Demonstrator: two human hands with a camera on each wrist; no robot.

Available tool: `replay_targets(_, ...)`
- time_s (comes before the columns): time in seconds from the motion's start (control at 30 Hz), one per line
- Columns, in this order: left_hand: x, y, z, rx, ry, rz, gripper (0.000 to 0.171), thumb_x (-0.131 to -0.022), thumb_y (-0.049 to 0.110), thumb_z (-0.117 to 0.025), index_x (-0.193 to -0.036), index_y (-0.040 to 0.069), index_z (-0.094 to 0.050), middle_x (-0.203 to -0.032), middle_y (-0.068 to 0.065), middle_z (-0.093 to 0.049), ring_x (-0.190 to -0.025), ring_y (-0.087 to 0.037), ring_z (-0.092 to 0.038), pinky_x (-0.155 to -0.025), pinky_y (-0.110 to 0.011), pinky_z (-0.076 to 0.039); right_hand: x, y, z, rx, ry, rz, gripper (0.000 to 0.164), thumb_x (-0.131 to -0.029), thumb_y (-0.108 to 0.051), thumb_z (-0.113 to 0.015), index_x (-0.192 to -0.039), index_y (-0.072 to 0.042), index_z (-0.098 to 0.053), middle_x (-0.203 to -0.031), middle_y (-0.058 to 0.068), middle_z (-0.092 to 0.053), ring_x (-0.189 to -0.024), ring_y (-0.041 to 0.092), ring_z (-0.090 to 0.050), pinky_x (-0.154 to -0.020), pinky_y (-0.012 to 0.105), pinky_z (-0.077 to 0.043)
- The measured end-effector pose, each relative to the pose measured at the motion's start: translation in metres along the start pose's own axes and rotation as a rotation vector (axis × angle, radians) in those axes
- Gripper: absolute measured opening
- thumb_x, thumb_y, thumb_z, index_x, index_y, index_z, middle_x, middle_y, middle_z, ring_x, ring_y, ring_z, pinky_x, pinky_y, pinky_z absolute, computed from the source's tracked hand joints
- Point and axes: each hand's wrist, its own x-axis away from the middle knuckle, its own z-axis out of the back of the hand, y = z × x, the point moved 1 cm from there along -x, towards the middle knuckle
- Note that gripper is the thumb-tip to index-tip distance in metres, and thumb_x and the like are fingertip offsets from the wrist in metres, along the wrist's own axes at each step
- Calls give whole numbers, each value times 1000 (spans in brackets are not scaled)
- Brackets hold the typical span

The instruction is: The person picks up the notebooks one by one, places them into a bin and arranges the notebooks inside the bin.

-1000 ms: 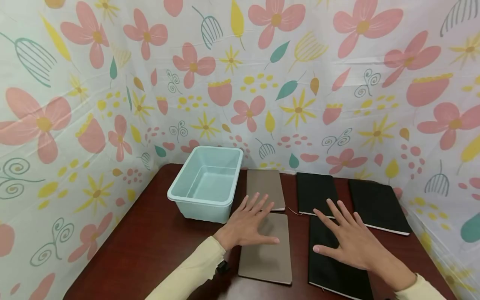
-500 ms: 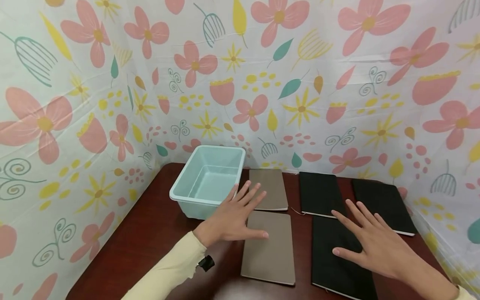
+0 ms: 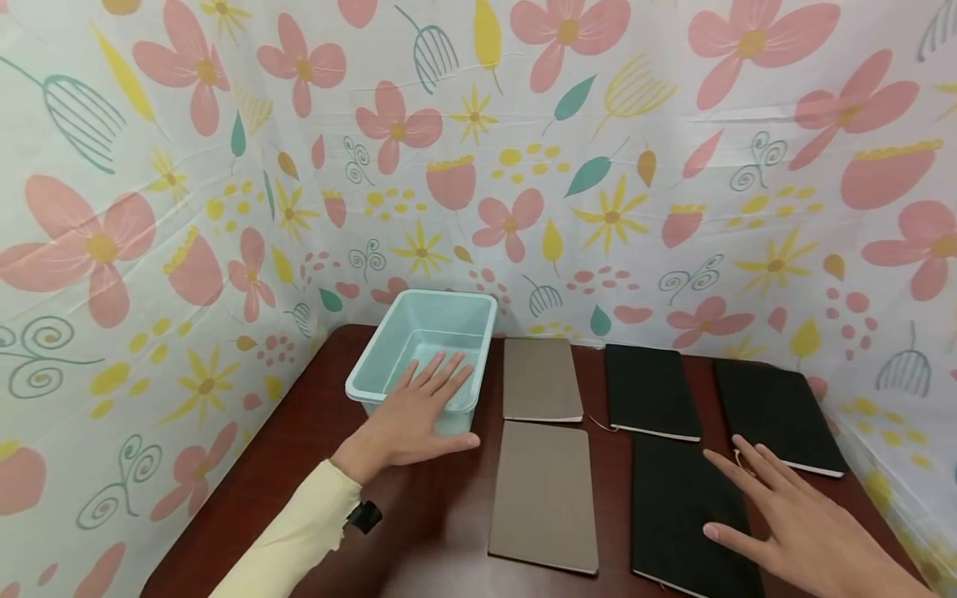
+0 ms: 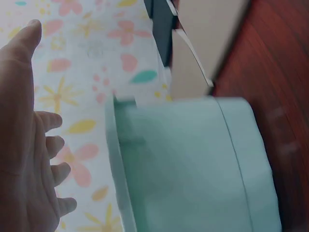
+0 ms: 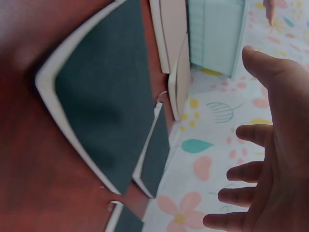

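Hovering over the near rim of the bin (image 3: pixel 427 353), my left hand (image 3: pixel 409 419) has a flat, open grip, fingers straight and spread, holding nothing; whether the fingertips touch the rim I cannot tell. My right hand (image 3: pixel 796 523) is just as open, fingers fanned above the near black notebook (image 3: pixel 676 507), gripping nothing.

The bin is pale blue-green plastic, rectangular with rounded corners and a rolled lip, and sits at the back left of the dark red-brown worktop (image 3: pixel 299 465). Just beside it, to its right, lie two flat tan notebooks, one far (image 3: pixel 541 379) and one near (image 3: pixel 544 494), with matte covers. Further right lie three black notebooks, two (image 3: pixel 650 390) (image 3: pixel 777 415) at the back. Floral sheeting (image 3: pixel 149 208) walls the worktop on three sides.
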Motion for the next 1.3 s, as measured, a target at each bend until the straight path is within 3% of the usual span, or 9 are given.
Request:
replay_targets(0.17, 13, -28, 0, -7, 14, 37, 94, -93, 82, -39, -165, 29, -9, -173, 4, -5, -159, -23, -1, -126, -57, -5, 11, 10, -14, -27, -36, -68, 90, -90, -67, -65, -154, -8, -44, -154, 35, -33, -134, 59, -35, -67, 64, -52)
replay_targets(0.37, 32, -61, -2, -8, 78, 85, 85, -97, 75, -43, -164, 26, -25, -171, 2, -16, -158, -26, -14, -125, -61, -8, 22, 25, -29, -50, -76, -109, 89, -92, -65, -64, -155, -7, -38, -150, 39, -33, -125, 68, -36, -77, 80, -39)
replay_targets(0.57, 49, -83, -8, 9, 135, 115, 78, -98, 65, -53, -160, 21, -37, -167, -5, -31, -154, -32, -28, -124, -64, -8, 28, 34, -39, -58, -69, -109, 88, -91, -63, -67, -154, -7, -40, -147, 40, -36, -121, 69, -40, -77, 79, -40)
replay_targets(0.83, 60, -95, -18, 52, 124, 134, 72, -100, 61, -55, -157, 17, -45, -165, -4, -35, -151, -32, -34, -120, -70, -12, 30, 34, -43, -72, -71, -110, 88, -92, -61, -67, -153, -4, -41, -146, 41, -36, -117, 70, -42, -74, 75, -43)
replay_targets(1.0, 66, -100, -21, 73, 117, 142, 68, -101, 57, -55, -154, 15, -48, -163, -4, -38, -151, -30, -34, -121, -66, -18, 29, 34, -46, -76, -98, -126, 88, -93, -63, -64, -152, -2, -41, -145, 42, -35, -115, 71, -43, -73, 74, -44)
replay_targets(1.17, 69, -105, -22, 129, 132, 160, 64, -102, 53, -57, -153, 15, -50, -161, -4, -42, -155, -34, -24, -123, -60, -21, 28, 37, -53, -86, -147, -155, 91, -93, -67, -60, -152, 0, -41, -144, 45, -34, -115, 72, -43, -72, 74, -44)
replay_targets(1.3, 71, -107, -23, 202, 142, 196, 62, -101, 49, -62, -153, 17, -51, -161, -4, -41, -156, -37, -19, -117, -62, -32, 29, 41, -60, -97, -158, -163, 92, -93, -69, -58, -152, 0, -40, -144, 45, -32, -116, 71, -42, -73, 74, -43)
